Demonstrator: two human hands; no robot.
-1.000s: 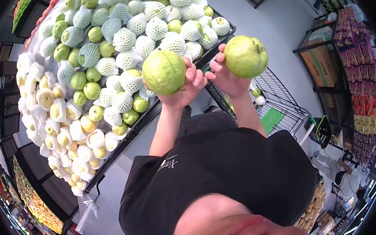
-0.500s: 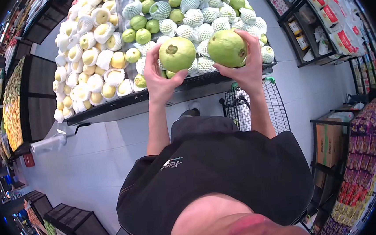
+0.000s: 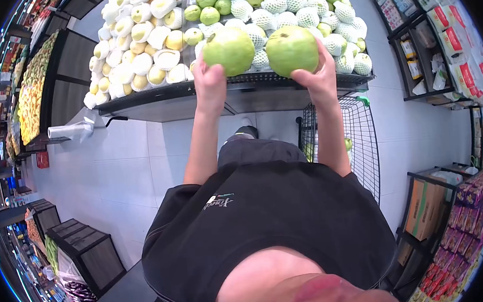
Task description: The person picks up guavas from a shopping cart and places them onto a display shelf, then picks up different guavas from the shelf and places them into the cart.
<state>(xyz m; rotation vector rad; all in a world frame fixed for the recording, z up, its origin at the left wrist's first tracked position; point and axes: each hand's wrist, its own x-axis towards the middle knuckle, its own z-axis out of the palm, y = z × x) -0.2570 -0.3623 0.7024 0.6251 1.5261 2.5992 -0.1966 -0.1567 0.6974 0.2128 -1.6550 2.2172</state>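
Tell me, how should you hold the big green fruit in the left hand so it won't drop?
Cup the left guava around its widest middle, coming from underneath as the left hand does. It is round and smooth with no handle, so fingers spread below and around the sides support it best.

2 green guavas (image 3: 229, 50), blk shirt (image 3: 270, 222)

We hold both arms straight out in front of us, side by side and a little apart. Our arms are bare below short black sleeves. Our left hand (image 3: 209, 84) is up, with the fingers curled in a full grip and the back of the hand facing us. Our right hand (image 3: 316, 80) is up at the same height, its fingers wrapped in a full grip too, with the thumb on the inner side.
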